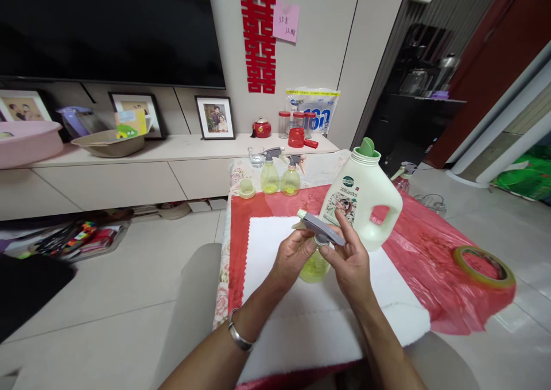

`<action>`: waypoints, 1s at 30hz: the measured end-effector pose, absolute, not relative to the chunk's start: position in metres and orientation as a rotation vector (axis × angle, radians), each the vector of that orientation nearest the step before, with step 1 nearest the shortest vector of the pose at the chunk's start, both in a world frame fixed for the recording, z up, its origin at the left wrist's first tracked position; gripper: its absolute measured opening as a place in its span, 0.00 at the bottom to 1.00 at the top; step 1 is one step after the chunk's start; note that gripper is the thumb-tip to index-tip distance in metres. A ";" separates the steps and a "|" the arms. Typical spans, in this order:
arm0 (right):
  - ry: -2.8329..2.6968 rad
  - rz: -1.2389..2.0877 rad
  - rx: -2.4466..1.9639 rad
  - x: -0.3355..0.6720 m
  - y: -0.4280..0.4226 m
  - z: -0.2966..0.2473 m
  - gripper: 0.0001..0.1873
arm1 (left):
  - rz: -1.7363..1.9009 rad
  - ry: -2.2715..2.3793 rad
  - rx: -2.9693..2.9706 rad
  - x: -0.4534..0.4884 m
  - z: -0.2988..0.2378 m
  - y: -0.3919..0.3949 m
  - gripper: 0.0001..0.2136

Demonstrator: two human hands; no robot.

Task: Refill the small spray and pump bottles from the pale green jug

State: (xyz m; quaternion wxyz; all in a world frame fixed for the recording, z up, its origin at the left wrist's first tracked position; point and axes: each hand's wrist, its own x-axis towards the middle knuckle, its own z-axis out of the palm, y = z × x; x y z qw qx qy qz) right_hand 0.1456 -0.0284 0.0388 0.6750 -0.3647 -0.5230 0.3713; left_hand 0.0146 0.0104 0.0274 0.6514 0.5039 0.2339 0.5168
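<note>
Over a white towel (279, 321) I hold a small yellow-green spray bottle (315, 266) with a grey trigger head (322, 229). My left hand (293, 258) wraps its fingers round the bottle's left side. My right hand (348, 258) pinches the grey head at the neck. Just behind them stands a large pale green detergent jug (365, 197) with its green cap flipped open. Two more spray bottles (279, 177) and a small yellow-green cap (247, 188) stand at the far end of the table.
A red plastic sheet (422, 252) covers the table, with a roll of tape (484, 266) at its right edge. A small glass dish (256, 157) sits beyond the bottles. A low cabinet (129, 172) with photo frames and jars runs along the wall.
</note>
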 end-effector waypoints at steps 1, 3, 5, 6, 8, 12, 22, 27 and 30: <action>-1.172 0.830 -0.824 0.146 -0.028 0.039 0.42 | 1.169 0.538 1.151 0.015 0.028 0.010 0.24; -1.160 0.821 -0.832 0.145 -0.028 0.039 0.43 | 1.162 0.549 1.175 0.014 0.030 0.009 0.24; -1.148 0.816 -0.842 0.144 -0.028 0.040 0.44 | 1.167 0.552 1.209 0.013 0.030 0.008 0.23; -1.142 0.814 -0.848 0.143 -0.027 0.040 0.44 | 1.172 0.553 1.226 0.012 0.030 0.008 0.22; -1.130 0.808 -0.865 0.141 -0.027 0.040 0.44 | 1.178 0.572 1.256 0.012 0.029 0.008 0.21; -1.101 0.786 -0.907 0.139 -0.026 0.037 0.46 | 1.196 0.612 1.285 0.012 0.025 0.008 0.20; -1.125 0.796 -0.898 0.137 -0.028 0.030 0.49 | 1.247 0.572 1.238 0.012 0.027 0.004 0.18; -1.144 0.809 -0.874 0.139 -0.032 0.027 0.46 | 1.265 0.551 1.205 0.013 0.025 0.005 0.18; -1.143 0.792 -0.883 0.138 -0.030 0.027 0.47 | 1.270 0.556 1.212 0.012 0.024 0.005 0.17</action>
